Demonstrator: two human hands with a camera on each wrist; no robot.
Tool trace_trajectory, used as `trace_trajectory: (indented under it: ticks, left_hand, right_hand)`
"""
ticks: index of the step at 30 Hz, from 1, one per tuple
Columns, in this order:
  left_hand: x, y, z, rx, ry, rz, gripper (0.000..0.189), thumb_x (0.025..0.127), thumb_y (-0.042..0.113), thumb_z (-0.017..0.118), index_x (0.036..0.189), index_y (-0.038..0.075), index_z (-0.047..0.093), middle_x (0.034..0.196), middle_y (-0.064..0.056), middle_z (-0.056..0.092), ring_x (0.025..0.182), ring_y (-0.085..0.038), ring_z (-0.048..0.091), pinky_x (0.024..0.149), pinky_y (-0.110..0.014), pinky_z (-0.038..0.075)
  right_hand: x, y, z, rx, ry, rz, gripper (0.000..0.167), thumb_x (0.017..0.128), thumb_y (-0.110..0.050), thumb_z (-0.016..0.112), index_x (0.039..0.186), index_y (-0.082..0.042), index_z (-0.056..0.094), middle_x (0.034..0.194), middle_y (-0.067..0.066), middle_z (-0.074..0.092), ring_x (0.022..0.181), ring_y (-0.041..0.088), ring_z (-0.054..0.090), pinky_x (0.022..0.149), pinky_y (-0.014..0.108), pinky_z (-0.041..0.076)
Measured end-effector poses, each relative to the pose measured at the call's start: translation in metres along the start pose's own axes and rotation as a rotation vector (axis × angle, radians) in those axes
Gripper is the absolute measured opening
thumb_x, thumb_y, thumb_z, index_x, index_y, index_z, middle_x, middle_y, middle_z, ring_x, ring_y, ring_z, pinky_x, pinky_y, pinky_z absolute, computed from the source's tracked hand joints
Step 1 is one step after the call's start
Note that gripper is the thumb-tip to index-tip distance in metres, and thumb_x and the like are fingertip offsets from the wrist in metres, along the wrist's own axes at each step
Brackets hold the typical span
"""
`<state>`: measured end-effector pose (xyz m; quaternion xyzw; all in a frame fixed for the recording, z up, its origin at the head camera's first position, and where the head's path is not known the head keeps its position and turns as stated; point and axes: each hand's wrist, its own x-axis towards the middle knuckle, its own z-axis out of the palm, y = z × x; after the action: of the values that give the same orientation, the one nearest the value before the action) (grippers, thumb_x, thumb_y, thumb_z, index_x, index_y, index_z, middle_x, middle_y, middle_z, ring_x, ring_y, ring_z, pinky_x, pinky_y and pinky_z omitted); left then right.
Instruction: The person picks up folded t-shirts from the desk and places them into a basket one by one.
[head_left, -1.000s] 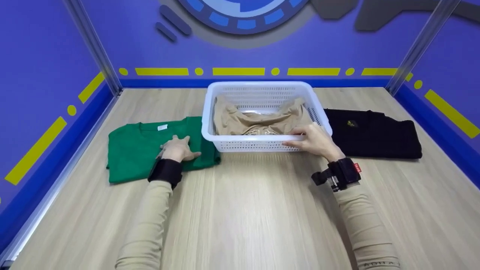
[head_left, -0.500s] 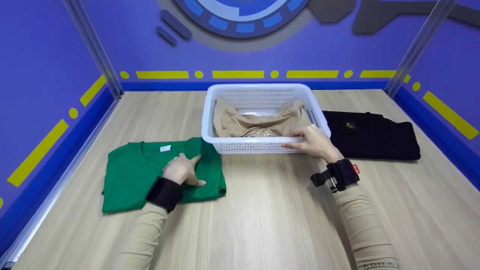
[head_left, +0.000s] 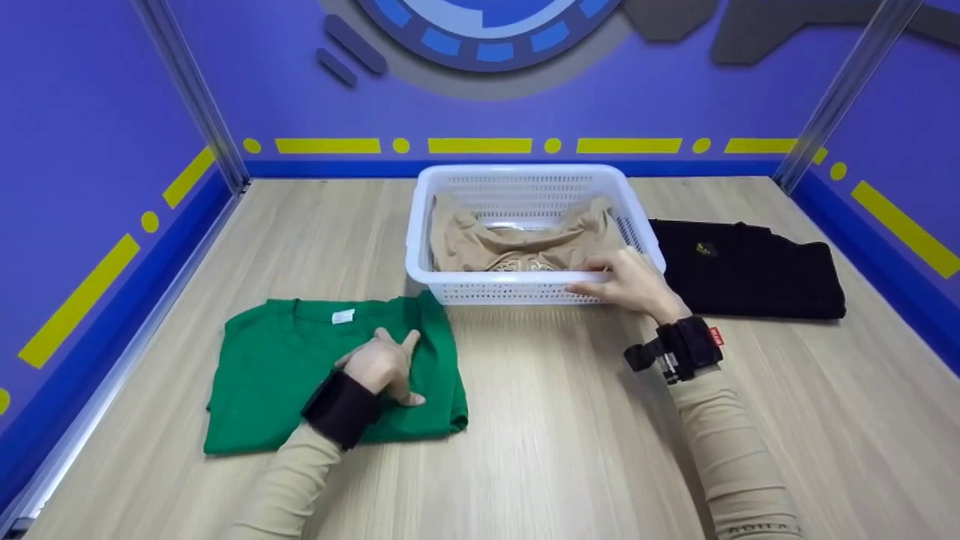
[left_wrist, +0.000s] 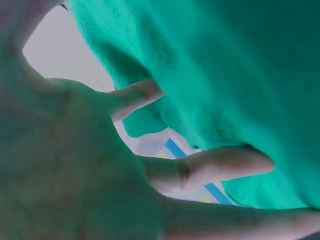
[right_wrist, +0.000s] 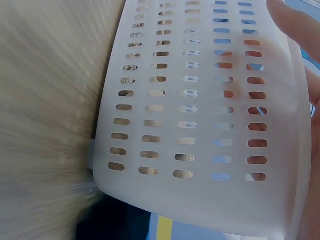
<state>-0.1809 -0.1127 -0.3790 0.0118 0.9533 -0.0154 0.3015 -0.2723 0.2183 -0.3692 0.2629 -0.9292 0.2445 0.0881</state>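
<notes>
A folded green T-shirt (head_left: 262, 382) with a white neck label lies on the left of the table. My left hand (head_left: 381, 365) rests on its right half with the fingers spread, and in the left wrist view the straight fingers touch the green cloth (left_wrist: 215, 65). A white perforated plastic basket (head_left: 495, 277) stands at the back middle, a beige garment (head_left: 517, 244) with a pale print inside. On its front rim, toward the right, my right hand (head_left: 634, 283) holds on, thumb outside and fingers inside. The right wrist view shows the slotted basket wall (right_wrist: 200, 205) close up.
A folded black garment (head_left: 765, 281) with a small yellow-green mark lies right of the basket, close against it. Blue-purple panels (head_left: 675, 97) with yellow dashes wall the wooden table (head_left: 525, 435) at the back and both sides.
The green T-shirt has slid toward me under my left hand, away from beside the basket. My right hand stays on the basket rim, and the basket has not moved.
</notes>
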Motion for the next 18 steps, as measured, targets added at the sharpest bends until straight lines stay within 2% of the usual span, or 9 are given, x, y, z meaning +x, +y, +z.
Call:
trace_trajectory:
  ticks: [4,7,10,13,15,17,18]
  left_hand:
    - [-0.005,0.004,0.004,0.023,0.021,0.018,0.102,0.076,0.050,0.074,0.153,0.021,0.014,0.138,-0.030,0.030,0.116,-0.054,0.050,0.085,-0.072,0.042]
    - [-0.006,0.005,0.005,0.023,0.026,0.023,0.102,0.076,0.051,0.074,0.153,0.021,0.015,0.139,-0.031,0.030,0.117,-0.054,0.049,0.085,-0.072,0.042]
    - [-0.007,-0.001,0.002,-0.049,0.023,0.033,0.101,0.074,0.049,0.077,0.152,0.022,0.018,0.143,-0.031,0.027,0.123,-0.052,0.045,0.091,-0.070,0.042]
    - [-0.011,-0.015,-0.005,-0.174,0.051,0.077,0.097,0.073,0.044,0.079,0.150,0.019,0.025,0.147,-0.031,0.028,0.127,-0.048,0.043,0.097,-0.062,0.042]
    - [-0.013,-0.030,-0.012,-0.237,0.105,0.086,0.098,0.073,0.040,0.081,0.149,0.014,0.026,0.144,-0.032,0.036,0.126,-0.045,0.046,0.097,-0.056,0.045]
    - [-0.014,-0.048,-0.017,-0.254,0.159,0.049,0.100,0.073,0.036,0.082,0.149,0.006,0.024,0.134,-0.033,0.047,0.117,-0.044,0.054,0.092,-0.051,0.050]
    - [-0.014,-0.056,-0.020,-0.257,0.173,0.009,0.102,0.074,0.035,0.081,0.150,0.003,0.021,0.132,-0.036,0.047,0.114,-0.048,0.054,0.089,-0.054,0.051]
  right_hand:
    - [0.000,0.001,0.000,-0.010,0.009,-0.001,0.031,0.075,-0.039,0.079,0.092,-0.013,0.076,0.087,0.002,0.075,0.074,0.017,0.064,0.068,0.031,0.046]
    - [0.000,0.001,-0.001,-0.006,0.005,-0.016,0.030,0.076,-0.037,0.078,0.093,-0.012,0.076,0.087,0.003,0.075,0.074,0.018,0.065,0.069,0.033,0.048]
    - [0.000,0.000,-0.002,-0.015,0.001,-0.065,0.032,0.077,-0.036,0.078,0.097,-0.010,0.074,0.096,0.006,0.074,0.086,0.023,0.067,0.079,0.040,0.050]
    - [0.001,-0.008,-0.003,-0.031,0.049,-0.158,0.038,0.078,-0.034,0.077,0.106,-0.009,0.071,0.108,0.009,0.071,0.110,0.029,0.061,0.100,0.048,0.043]
    - [0.003,-0.023,-0.003,-0.016,0.138,-0.229,0.037,0.080,-0.030,0.076,0.108,-0.008,0.070,0.112,0.010,0.069,0.116,0.030,0.056,0.105,0.048,0.038]
    - [0.004,-0.047,0.001,0.037,0.228,-0.305,0.032,0.082,-0.024,0.074,0.108,-0.006,0.069,0.112,0.011,0.069,0.116,0.029,0.056,0.106,0.046,0.038]
    - [0.004,-0.061,0.006,0.063,0.256,-0.339,0.029,0.083,-0.021,0.072,0.108,-0.005,0.068,0.110,0.011,0.069,0.113,0.028,0.058,0.104,0.045,0.039]
